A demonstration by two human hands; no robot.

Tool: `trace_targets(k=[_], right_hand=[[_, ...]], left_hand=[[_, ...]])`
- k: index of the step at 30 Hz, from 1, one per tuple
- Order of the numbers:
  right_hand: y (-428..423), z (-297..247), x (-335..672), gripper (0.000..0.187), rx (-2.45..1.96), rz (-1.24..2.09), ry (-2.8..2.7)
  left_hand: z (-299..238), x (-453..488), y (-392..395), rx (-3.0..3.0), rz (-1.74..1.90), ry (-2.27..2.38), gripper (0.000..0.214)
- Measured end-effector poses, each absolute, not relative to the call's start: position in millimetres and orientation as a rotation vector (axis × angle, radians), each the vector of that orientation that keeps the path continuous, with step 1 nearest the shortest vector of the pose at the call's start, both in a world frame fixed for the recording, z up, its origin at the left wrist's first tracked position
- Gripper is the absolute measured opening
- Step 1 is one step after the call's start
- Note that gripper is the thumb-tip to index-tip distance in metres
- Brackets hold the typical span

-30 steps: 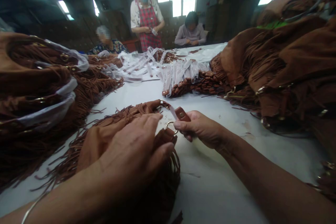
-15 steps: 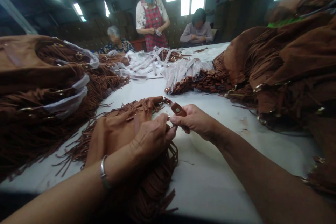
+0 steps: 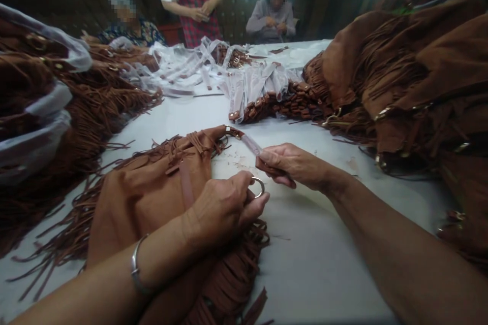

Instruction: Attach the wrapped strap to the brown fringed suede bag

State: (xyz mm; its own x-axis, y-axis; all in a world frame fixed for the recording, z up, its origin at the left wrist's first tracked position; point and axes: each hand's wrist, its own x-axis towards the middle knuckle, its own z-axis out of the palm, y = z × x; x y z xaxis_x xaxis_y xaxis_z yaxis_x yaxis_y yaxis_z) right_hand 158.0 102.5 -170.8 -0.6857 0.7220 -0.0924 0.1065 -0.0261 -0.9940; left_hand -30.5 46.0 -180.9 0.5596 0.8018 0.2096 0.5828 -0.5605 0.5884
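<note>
1. Pinched firmly here: the metal ring, caught between thumb and fingers of the left hand.
2. Just beyond, the plastic-wrapped strap is gripped near its brown end by the right hand, fingers closed.
3. Under the left forearm, the fringed brown bag is laid across the white table, flanked by heaped bags!

A flat white table carries a brown, fringed, suede-like bag. Brown fringed bags heap up left and right, with plastic-wrapped brown straps between, farther back.
</note>
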Motion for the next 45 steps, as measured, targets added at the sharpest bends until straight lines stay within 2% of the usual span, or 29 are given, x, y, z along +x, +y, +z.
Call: trace_targets(k=[26, 37, 45], right_hand=[[95.7, -173.3, 149.8, 0.041, -0.815, 1.944, -1.721], [98.6, -171.8, 154.9, 0.040, -0.788, 2.005, -1.790], [99.4, -176.8, 158.8, 0.039, -0.780, 2.128, -1.787]], left_hand=[[-179.7, -33.1, 42.4, 2.107, 0.698, 0.990, 0.019], [-182.6, -34.1, 39.0, 2.328, 0.593, 1.100, 0.030], [-177.7, -37.7, 41.5, 2.421, 0.504, 1.041, 0.027]])
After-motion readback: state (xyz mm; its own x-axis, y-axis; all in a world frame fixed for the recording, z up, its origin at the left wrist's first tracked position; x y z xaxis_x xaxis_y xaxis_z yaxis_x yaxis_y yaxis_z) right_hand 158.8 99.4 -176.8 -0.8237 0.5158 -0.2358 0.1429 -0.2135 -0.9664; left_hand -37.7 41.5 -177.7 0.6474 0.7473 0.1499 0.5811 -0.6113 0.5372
